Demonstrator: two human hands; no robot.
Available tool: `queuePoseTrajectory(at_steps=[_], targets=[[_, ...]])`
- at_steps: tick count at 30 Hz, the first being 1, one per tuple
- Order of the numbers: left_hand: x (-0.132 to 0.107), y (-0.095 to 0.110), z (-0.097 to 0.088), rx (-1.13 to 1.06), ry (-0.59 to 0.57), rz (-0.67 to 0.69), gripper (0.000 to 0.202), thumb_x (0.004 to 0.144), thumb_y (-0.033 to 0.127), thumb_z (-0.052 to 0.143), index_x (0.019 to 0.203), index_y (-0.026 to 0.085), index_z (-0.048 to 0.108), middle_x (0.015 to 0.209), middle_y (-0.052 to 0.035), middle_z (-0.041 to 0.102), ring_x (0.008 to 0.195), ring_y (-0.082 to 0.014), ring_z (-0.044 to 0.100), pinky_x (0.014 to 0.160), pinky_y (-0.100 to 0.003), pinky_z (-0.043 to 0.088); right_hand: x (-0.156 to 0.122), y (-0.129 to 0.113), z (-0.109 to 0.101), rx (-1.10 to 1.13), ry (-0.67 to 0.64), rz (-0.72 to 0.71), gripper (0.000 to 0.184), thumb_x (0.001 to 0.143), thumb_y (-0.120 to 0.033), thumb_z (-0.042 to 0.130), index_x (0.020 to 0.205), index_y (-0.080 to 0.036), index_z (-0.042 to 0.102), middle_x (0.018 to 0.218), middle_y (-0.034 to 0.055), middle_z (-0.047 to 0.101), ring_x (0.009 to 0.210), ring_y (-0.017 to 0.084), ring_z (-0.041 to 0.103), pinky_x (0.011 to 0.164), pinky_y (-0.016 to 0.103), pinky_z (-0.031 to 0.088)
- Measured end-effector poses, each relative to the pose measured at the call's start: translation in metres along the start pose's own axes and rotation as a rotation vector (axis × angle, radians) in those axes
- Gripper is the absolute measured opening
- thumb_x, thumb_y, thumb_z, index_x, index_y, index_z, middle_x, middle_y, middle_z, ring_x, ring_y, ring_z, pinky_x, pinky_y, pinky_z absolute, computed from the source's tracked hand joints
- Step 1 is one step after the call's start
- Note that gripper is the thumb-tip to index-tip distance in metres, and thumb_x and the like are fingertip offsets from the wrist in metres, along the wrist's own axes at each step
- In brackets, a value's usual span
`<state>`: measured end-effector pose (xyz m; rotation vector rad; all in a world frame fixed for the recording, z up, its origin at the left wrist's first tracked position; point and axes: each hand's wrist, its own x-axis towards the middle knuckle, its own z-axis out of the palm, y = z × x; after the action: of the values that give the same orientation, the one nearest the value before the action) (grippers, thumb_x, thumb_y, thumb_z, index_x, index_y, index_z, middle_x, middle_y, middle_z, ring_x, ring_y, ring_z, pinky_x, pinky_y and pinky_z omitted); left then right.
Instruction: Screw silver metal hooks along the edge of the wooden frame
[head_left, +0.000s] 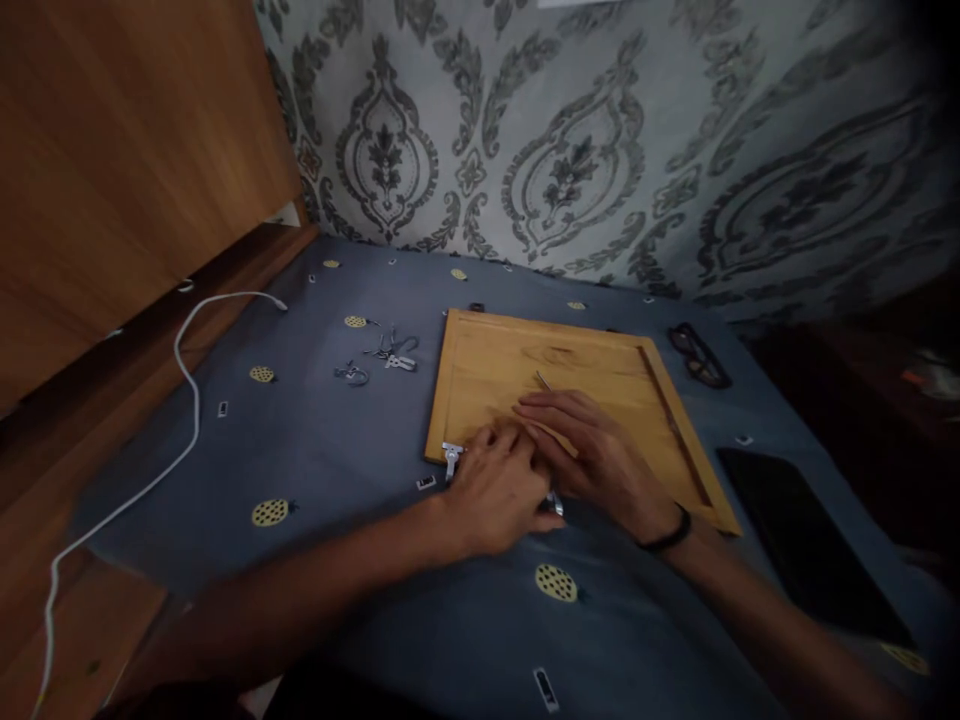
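A wooden board with a raised rim (592,370) lies flat on the blue cloth. Over its near edge, my left hand (499,490) is closed on a silver metal piece (555,502), mostly hidden under the fingers. Beside that hand's knuckles, a silver metal fitting (452,455) shows at the board's near left corner; whether the two are one part I cannot tell. My right hand (600,455) meets the left, its fingers bent and close together. Past its fingertips sticks out a thin metal rod (544,380), which it appears to grip; the rod's other end is hidden.
Small metal clips and rings (394,355) lie left of the board. To the right are eyeglasses (699,356) and a dark flat slab (810,540). A white cable (196,400) runs along the left, beside a wooden cabinet (135,150). A patterned curtain (480,130) hangs behind.
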<state>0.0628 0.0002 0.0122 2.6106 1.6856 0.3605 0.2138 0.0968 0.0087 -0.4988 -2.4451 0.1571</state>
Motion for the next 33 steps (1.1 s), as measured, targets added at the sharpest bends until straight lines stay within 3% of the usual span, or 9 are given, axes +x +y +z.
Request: queuePoseTrajectory(at_steps=[4,9,13,21,29,33], targets=[[-0.001,-0.002,-0.001,-0.024,0.009,0.007,0.042,0.092,0.051,0.069,0.115,0.016,0.071,0.116,-0.0087,0.07,0.117,-0.0244,0.063,0.103,-0.036,0.05,-0.021,-0.012,-0.011,-0.033,0.035,0.052,0.022,0.097,-0.017,0.056,0.113,-0.022,0.071,0.096,0.0089,0.075,0.087,0.023,0.072,0.073,0.038,0.063],[0.004,-0.006,0.008,-0.094,-0.078,0.027,0.042,0.091,0.049,0.071,0.113,0.013,0.069,0.115,-0.0129,0.068,0.116,-0.0307,0.061,0.097,-0.045,0.05,-0.063,-0.031,-0.011,-0.084,0.059,0.158,0.026,0.095,-0.016,0.059,0.115,-0.027,0.07,0.102,0.0099,0.074,0.094,0.025,0.07,0.08,0.041,0.062],[0.006,-0.006,0.009,-0.105,-0.091,0.037,0.036,0.093,0.044,0.07,0.111,0.012,0.07,0.113,-0.0138,0.067,0.115,-0.0317,0.06,0.095,-0.046,0.049,-0.082,-0.038,-0.002,-0.114,0.048,0.241,0.031,0.097,-0.013,0.054,0.122,-0.022,0.068,0.11,0.0114,0.073,0.103,0.024,0.068,0.087,0.044,0.061],[0.004,-0.007,0.011,-0.061,-0.059,0.05,0.035,0.093,0.044,0.07,0.111,0.014,0.07,0.106,-0.0112,0.065,0.107,-0.0295,0.059,0.09,-0.043,0.048,-0.093,-0.037,0.007,-0.118,0.038,0.282,0.039,0.097,-0.013,0.05,0.13,-0.023,0.067,0.114,0.0112,0.073,0.108,0.024,0.066,0.095,0.046,0.059],[0.007,-0.006,0.006,-0.105,-0.145,0.027,0.042,0.094,0.046,0.068,0.116,0.01,0.068,0.115,-0.014,0.066,0.116,-0.0317,0.059,0.098,-0.048,0.049,-0.09,-0.037,0.008,-0.174,0.049,0.22,0.037,0.096,-0.01,0.049,0.124,-0.021,0.07,0.11,0.0118,0.072,0.103,0.025,0.065,0.088,0.044,0.06],[0.007,-0.001,-0.001,-0.057,-0.152,0.017,0.043,0.091,0.052,0.07,0.111,0.014,0.069,0.113,-0.0113,0.068,0.115,-0.0295,0.062,0.096,-0.044,0.052,-0.087,-0.033,0.007,-0.18,0.108,0.137,0.039,0.095,-0.008,0.048,0.122,-0.024,0.07,0.105,0.0102,0.072,0.096,0.025,0.066,0.079,0.043,0.059]])
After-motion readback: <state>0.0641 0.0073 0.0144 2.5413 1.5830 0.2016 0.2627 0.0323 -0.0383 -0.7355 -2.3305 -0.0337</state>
